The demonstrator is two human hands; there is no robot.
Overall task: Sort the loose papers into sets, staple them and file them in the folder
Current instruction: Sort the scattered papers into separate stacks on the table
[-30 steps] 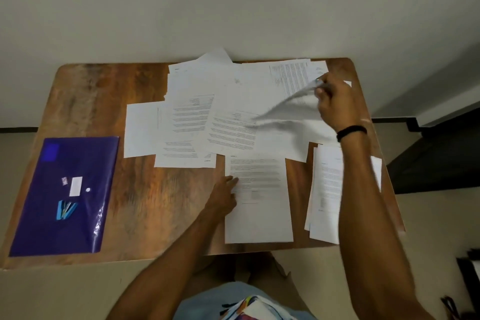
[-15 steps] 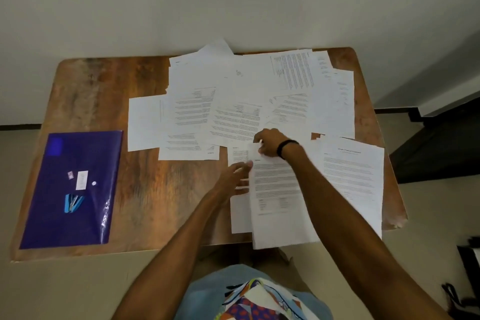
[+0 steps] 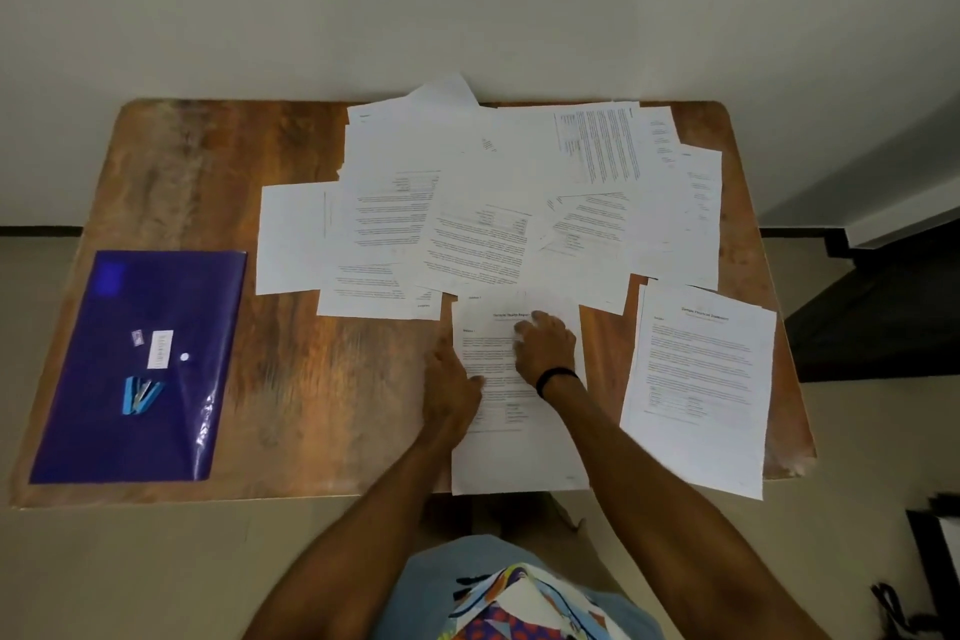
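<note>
White sheet [image 3: 519,452] lies lengthwise towards you on the surface [image 3: 182,161], your left hand [image 3: 451,392] flat at its left edge, your right hand [image 3: 546,346] pressing it with relaxed fingers [image 3: 530,325], loose papers [image 3: 467,156] just beyond.

Both forearms were bare from the near edge of the view up to the wrists. The right grip [image 3: 545,347] had a narrow black band [image 3: 557,379] round its wrist; the band was plain and smooth, and any face or marking on it was too small to tell. The left grip [image 3: 452,390] and its wrist were bare. At the near edge, between the arms, showed a pale blue garment [image 3: 467,556]. On it sat a patterned cloth [image 3: 519,605] in red, blue, yellow and white patches crossed by curved black lines.
</note>
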